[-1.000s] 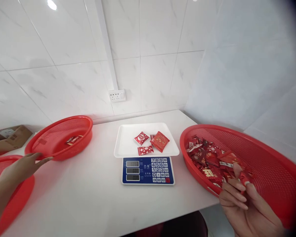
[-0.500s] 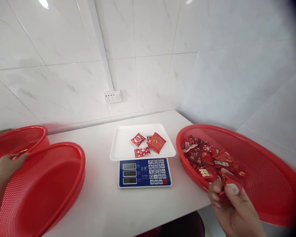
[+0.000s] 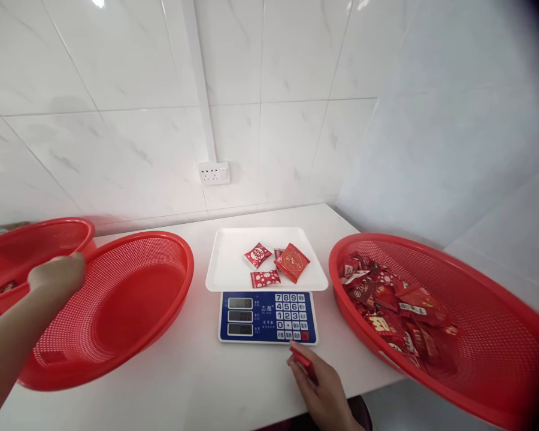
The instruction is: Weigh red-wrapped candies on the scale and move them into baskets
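A tiled wall (image 3: 296, 54) rises behind a white bench (image 3: 161, 383). A large red basket (image 3: 489, 305) covers much of the bench's right edge, a heap of red-wrapped packets (image 3: 386, 299) gathered toward its left side. A second red basket (image 3: 139, 317), its mesh wall tilted toward the camera, sits on the bench's left part, its rim close against a third red basket (image 3: 31, 239) near the far left, where a small dark packet (image 3: 6, 287) lies.

Between them stands a blue-faced scale (image 3: 268, 317), its white tray (image 3: 229, 254) toward the bench's far edge and its keypad toward the front edge. The left hand (image 3: 58, 275) is over the adjoining rims of the two left-hand baskets, its fingers curled out of sight; whether they grip anything cannot be told. The right hand (image 3: 321, 383), above the bench's front edge, has thumb and fingers clamped on a red packet (image 3: 302, 359) just below the scale's near right corner. On the tray's right half lie a large gold-printed packet (image 3: 293, 262) partly over a mostly hidden packet (image 3: 278, 253), a diamond-set packet (image 3: 257, 255) and, near the front edge, a white-dotted packet (image 3: 265, 278).
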Available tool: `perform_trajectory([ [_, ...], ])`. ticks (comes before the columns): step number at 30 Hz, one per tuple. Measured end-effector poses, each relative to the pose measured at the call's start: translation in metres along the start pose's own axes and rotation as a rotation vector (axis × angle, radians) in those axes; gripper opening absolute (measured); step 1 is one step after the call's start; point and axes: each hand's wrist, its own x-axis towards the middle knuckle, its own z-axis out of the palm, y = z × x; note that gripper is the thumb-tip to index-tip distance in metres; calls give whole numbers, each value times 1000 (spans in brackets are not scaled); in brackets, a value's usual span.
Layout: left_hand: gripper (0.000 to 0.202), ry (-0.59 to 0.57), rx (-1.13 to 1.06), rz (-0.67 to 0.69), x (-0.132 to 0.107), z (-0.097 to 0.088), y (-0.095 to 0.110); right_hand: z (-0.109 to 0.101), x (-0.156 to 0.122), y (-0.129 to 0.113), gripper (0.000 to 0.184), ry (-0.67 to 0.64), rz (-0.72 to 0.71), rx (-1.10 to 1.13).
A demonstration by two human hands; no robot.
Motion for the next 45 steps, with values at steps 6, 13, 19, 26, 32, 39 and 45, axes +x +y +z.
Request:
perform_trajectory([
  [6, 50, -8, -70, 475, -36, 2, 132, 9, 0, -5, 30, -243, -91, -47],
  [13, 42, -44, -134, 884, -75, 31, 273, 4, 7, -12, 36, -292, 149, 123],
  [19, 34, -16, -196, 953, -76, 27, 265, 2, 6, -18, 35, -241, 185, 164],
  [26, 27, 43, -111, 696, -60, -12, 151, -2, 9, -19, 33, -275, 196, 199],
  [32, 33, -69, -125, 741, -66, -1, 139, 0, 11, -18, 34, -295, 213, 229],
  [39, 30, -186, -200, 1076, -105, 30, 247, 2, 7, -19, 36, -221, 226, 229],
  [45, 17, -176, -214, 1056, -107, 28, 263, 0, 6, -20, 38, -226, 213, 181],
])
